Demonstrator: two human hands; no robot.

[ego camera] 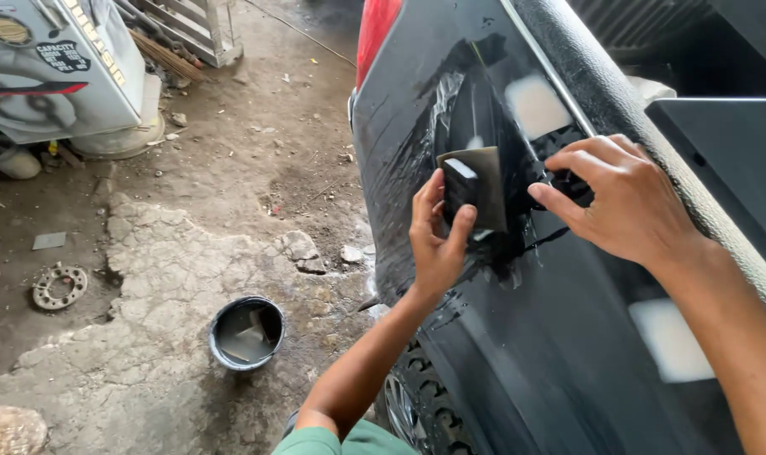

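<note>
Cracked concrete floor [189, 278], dusty and littered with stones, under a dark vehicle body panel [517, 354], glossy and wet in streaks. Red tail lamp [376, 25] at the panel's upper corner; tyre [416, 396] below its lower edge. Pale sanded or filler patches on the panel, one [536, 105] above the hands, another [671, 337] lower toward the right.

Left hand [437, 240] raised against the panel, sleeve green at the elbow. Fingers and thumb curled round a dark sanding block [474, 190], a rectangular pad pressed flat to the wet paint; thumb on its right edge, fingers on its left, so closed on it. Block set near the middle of the panel, just left of the right hand and below the upper pale patch.

Right hand [623, 198] laid on the panel beside the block, fingers bent and spread a little, tips resting on the surface near a dark recess. Empty, gripping nothing; whether touching the block, could not be told.

On the floor, well apart from the vehicle: a small black bucket [246, 333] with murky water and a sheet of something grey inside. Farther left a metal gear ring [59, 286]. Top left, a white machine housing [54, 67] on a round base.
</note>
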